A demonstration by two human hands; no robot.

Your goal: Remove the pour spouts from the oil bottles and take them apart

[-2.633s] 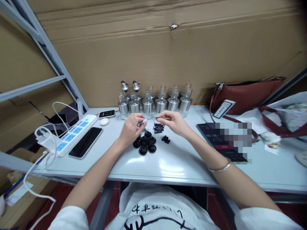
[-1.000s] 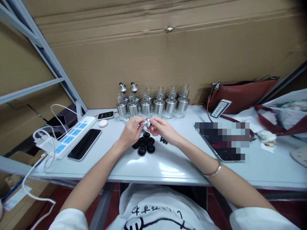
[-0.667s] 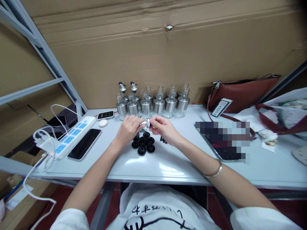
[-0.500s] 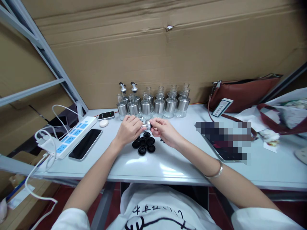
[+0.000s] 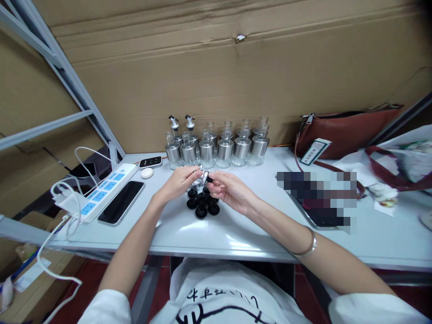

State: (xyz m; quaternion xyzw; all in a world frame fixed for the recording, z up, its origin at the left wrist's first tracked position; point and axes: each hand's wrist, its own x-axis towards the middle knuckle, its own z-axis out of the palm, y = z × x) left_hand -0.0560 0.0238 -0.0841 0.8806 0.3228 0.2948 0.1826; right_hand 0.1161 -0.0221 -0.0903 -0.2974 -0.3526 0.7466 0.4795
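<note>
My left hand (image 5: 178,182) is closed on the silver end of a bottle pour spout (image 5: 205,177). My right hand (image 5: 233,191) pinches the dark end of the same spout between thumb and fingers. Other silver parts seem to lie behind it, partly covered by my left hand. Just below sits a cluster of round black stoppers (image 5: 201,211). The small black pieces beside the cluster are hidden by my right hand.
Behind my hands stand two rows of glass bottles with steel sleeves (image 5: 242,147); two rear ones carry pourers (image 5: 190,121). To the left lie a power strip (image 5: 110,186), a phone (image 5: 121,202) and a white round case (image 5: 147,173). A tablet-like device (image 5: 313,211) and brown bag (image 5: 351,135) are right.
My right hand has come left from the black sticks to meet my left hand at the spout. Since then the spout has tilted, and my left fingers have stretched along it.
</note>
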